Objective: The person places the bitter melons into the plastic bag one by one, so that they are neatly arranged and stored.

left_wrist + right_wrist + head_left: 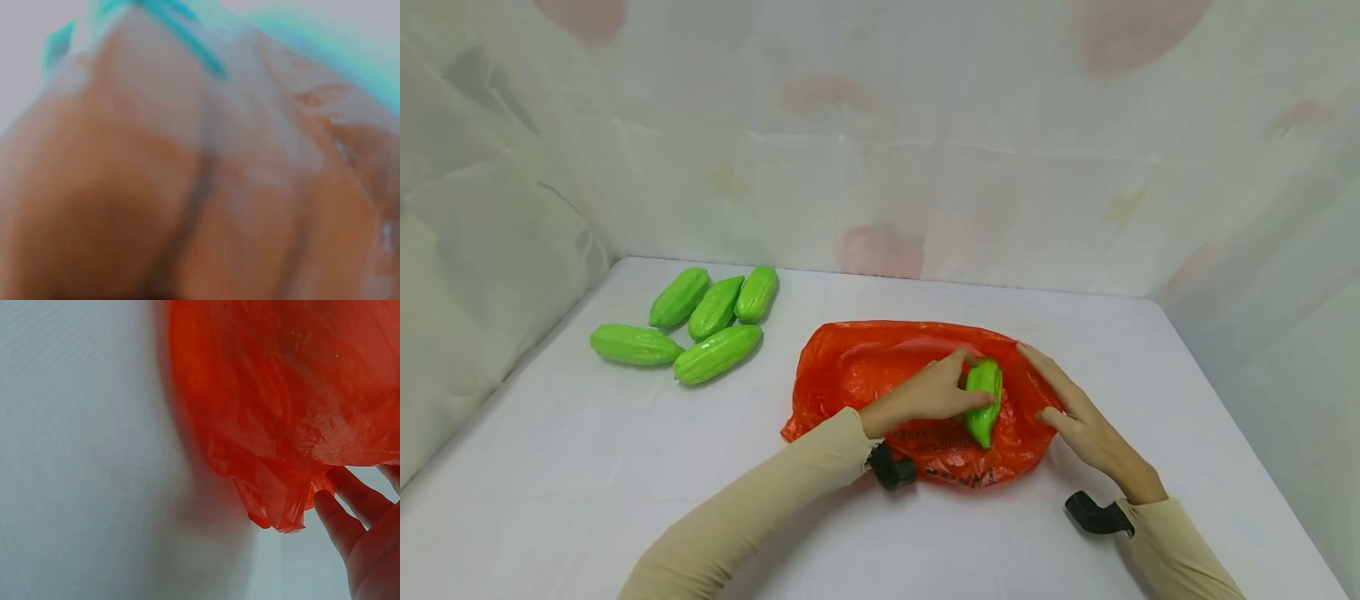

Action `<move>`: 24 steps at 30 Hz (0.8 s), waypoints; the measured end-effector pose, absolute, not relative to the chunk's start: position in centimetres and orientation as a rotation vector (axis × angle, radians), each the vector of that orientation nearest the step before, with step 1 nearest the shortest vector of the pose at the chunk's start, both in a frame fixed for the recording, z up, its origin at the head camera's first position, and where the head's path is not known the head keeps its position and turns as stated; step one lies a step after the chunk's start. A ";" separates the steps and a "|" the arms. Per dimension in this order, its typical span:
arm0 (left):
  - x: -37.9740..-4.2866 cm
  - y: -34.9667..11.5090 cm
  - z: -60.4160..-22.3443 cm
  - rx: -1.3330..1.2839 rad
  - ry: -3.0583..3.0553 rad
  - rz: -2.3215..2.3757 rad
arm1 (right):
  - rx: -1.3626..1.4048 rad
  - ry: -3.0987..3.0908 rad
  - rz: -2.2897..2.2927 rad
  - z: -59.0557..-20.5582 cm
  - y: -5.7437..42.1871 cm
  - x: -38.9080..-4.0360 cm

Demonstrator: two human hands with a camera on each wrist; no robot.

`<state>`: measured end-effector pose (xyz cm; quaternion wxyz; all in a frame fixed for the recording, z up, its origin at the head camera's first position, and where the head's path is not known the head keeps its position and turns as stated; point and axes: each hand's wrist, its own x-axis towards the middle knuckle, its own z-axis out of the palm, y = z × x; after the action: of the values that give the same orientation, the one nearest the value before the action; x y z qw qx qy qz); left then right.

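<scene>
A: Where do we have the gourd [983,402]?

B: Low in the middle of the head view, lying on the orange bag [880,367]. Our left hand [925,393] grips it: the thumb curls over its upper end and the fingers [973,402] wrap across its middle, so its lower tip pokes out below them.

A: And our right hand [1078,414]?

B: Just right of the gourd, with the fingers straight and close together, laid flat on the bag's right edge. In the right wrist view the fingertips [340,522] sit at the lower right, touching the bag's crumpled rim [281,512]. They hold nothing.

A: What does the left wrist view give us?

B: Only a blur of skin and a teal streak; we cannot tell anything from it.

A: What room do we have?

B: The bag lies mid-counter [587,483]. Bare white cloth runs left of it and along the bottom of the frame. Five more gourds [700,325] lie bunched in the upper left, well apart from the bag, near the left drape. The counter's right edge falls away not far beyond our right wrist.
</scene>
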<state>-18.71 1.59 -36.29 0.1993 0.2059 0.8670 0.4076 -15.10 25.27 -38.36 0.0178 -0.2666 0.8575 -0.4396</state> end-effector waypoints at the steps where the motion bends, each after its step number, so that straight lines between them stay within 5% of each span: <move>1: -18.7 1.5 -36.3 0.573 2.387 1.163 | -0.825 2.663 -1.366 -38.4 25.3 -15.1; 24: -17.9 0.5 -36.0 0.759 2.449 0.969 | -0.831 2.728 -1.322 -38.7 25.3 -14.8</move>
<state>-17.89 0.54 -35.97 0.1991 0.2715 0.8756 0.3465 -14.81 25.31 -38.67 -0.0006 -0.2644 0.8679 -0.4205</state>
